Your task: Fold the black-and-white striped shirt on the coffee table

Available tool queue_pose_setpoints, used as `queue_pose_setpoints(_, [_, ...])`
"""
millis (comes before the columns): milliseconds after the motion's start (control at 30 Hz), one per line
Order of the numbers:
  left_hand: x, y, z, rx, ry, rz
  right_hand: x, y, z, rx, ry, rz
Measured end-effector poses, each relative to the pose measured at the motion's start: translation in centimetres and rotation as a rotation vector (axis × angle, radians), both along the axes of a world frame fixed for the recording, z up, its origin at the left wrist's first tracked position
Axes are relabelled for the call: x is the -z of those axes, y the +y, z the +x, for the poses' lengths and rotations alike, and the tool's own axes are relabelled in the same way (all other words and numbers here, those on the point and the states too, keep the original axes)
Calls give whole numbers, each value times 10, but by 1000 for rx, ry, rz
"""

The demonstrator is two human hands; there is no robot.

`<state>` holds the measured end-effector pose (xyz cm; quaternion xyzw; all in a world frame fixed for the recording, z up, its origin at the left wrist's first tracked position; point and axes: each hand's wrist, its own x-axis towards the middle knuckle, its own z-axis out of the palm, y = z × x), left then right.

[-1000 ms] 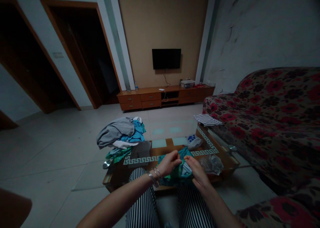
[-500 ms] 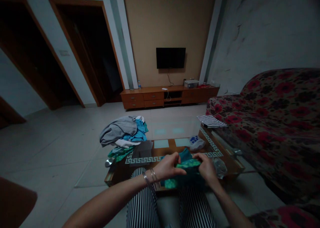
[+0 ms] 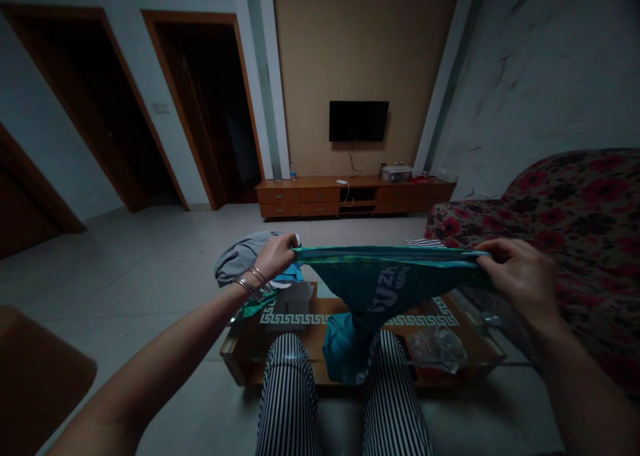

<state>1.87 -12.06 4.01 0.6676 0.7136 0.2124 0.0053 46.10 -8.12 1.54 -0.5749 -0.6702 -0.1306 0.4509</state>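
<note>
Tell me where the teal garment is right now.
The teal garment is centre of the head view, stretched between the left hand and right hand, above the coffee table.

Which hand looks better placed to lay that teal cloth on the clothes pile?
Probably the left hand: it grips the teal garment right beside the clothes pile, while the right hand holds the far end, near the sofa.

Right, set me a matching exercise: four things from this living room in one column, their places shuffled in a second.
Things:
1. teal garment
2. television
3. pile of clothes
4. clear plastic bag

Places:
A. on the far wall
B. on the coffee table, behind the left hand
C. stretched between left hand and right hand
D. on the coffee table, near right corner

Pairs: 1-C, 2-A, 3-B, 4-D
</note>
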Motion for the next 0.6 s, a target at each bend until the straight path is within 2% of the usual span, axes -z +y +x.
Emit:
queue_pose_setpoints(100, [-29,0,-10,-28,-228,6,-19,6,-9,8,-69,-16])
queue_pose_setpoints(167, [-46,1,-9,-9,-502,-7,-29,10,-20,-78,-168,-118])
queue_pose_setpoints(233, [-57,2,2,58,-802,-27,-34,11,-41,-337,-255,-268])
queue_pose_setpoints(300, [-61,4,25,133,-952,-52,-34,5,-73,-652,-222,-376])
queue_pose_setpoints(367, [-57,4,54,210,-884,-71,-30,-5,-113,-876,-81,-410])
queue_pose_setpoints(433, [-51,1,82,322,-687,-59,-23,-14,-152,-981,51,-404])
queue_pose_setpoints(500, [-46,-6,103,454,-460,-17,-13,-16,-182,-959,101,-387])
queue_pose_setpoints(600, [-48,-21,113,564,-194,48,2,-2,-198,-757,26,-408])
